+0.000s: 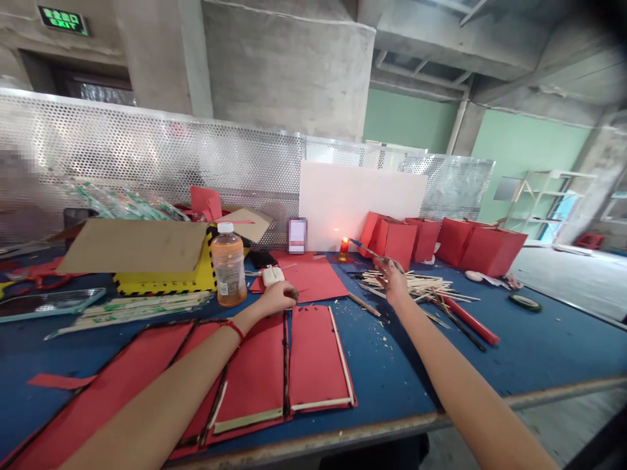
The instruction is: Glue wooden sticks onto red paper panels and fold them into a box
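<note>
My right hand (396, 282) pinches a thin rod (372, 253), its far, bluish end close to the flame of a lit red candle (344, 250). My left hand (280, 297) rests at the top edge of the red paper panels (255, 372), fingers curled together; a small dark bit shows at the fingertips, too little to name. Dark strips run along several panel edges. Pale wooden strips (343, 356) line the right and bottom edges of the rightmost panel (313, 359). Small dark dots sit along that panel's top.
Loose pale sticks (426, 287) lie beside my right hand, near a red tube (473, 321) and a tape roll (525, 302). Red paper bags (494, 251) stand behind. An orange drink bottle (228, 264), a yellow box (166, 277) and wrapped sticks (142, 307) are left. A phone (296, 236) stands upright.
</note>
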Available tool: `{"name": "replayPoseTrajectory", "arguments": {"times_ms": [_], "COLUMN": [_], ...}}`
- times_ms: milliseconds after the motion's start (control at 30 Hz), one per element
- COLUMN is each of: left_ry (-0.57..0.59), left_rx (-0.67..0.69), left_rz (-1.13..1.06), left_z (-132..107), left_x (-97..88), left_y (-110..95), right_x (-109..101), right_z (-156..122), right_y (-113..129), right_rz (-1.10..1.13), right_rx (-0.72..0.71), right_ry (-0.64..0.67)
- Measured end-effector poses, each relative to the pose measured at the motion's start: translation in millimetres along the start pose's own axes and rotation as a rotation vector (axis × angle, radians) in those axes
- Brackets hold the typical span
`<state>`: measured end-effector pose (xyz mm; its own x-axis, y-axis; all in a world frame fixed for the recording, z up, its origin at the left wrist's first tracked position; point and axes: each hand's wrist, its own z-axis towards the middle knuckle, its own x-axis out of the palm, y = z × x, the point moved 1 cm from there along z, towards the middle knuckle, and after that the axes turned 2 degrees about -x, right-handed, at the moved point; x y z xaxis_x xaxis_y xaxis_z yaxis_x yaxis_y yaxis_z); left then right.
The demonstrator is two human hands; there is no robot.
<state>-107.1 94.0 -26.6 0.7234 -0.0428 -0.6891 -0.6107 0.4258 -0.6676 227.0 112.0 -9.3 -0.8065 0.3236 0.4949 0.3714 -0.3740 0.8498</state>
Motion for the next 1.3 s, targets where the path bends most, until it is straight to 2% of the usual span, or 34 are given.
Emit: {"name": "replayPoseTrajectory", "arguments": {"times_ms": [100, 333, 500, 633, 900, 1100, 1300], "left_ry": [0.048, 0.119, 0.097, 0.080, 0.111, 0.121, 0.118], "left_rx": [0.053, -0.014, 0.025, 0.011, 0.017, 0.003, -0.022], "left_rz": [0.054, -0.031, -0.036, -0.035, -0.081, -0.013, -0.030], "left_z": [-4, -11, -9, -5, -1, 3, 2], "left_x": [-2.9, -12.1, -10.7, -6.3, -5.0, -4.9, -3.2], "left_y": [-5, -11, -11, -7, 0, 7, 5], "right_x": [0, -1, 2, 5, 5, 3, 1], "right_z": [0, 0, -4, -8, -8, -8, -6], "right_y": [-1, -2, 2, 5, 4, 4, 2], "right_rz": [-0.014, -0.025, -0.006, 0.002, -0.007, -0.022, -0.015], "right_rx": [-0.016, -0.023, 0.002, -0.003, -0.001, -0.005, 0.006], "right_ry": [0.017, 0.009, -0.012, 0.038, 0.039, 0.056, 0.047]}}
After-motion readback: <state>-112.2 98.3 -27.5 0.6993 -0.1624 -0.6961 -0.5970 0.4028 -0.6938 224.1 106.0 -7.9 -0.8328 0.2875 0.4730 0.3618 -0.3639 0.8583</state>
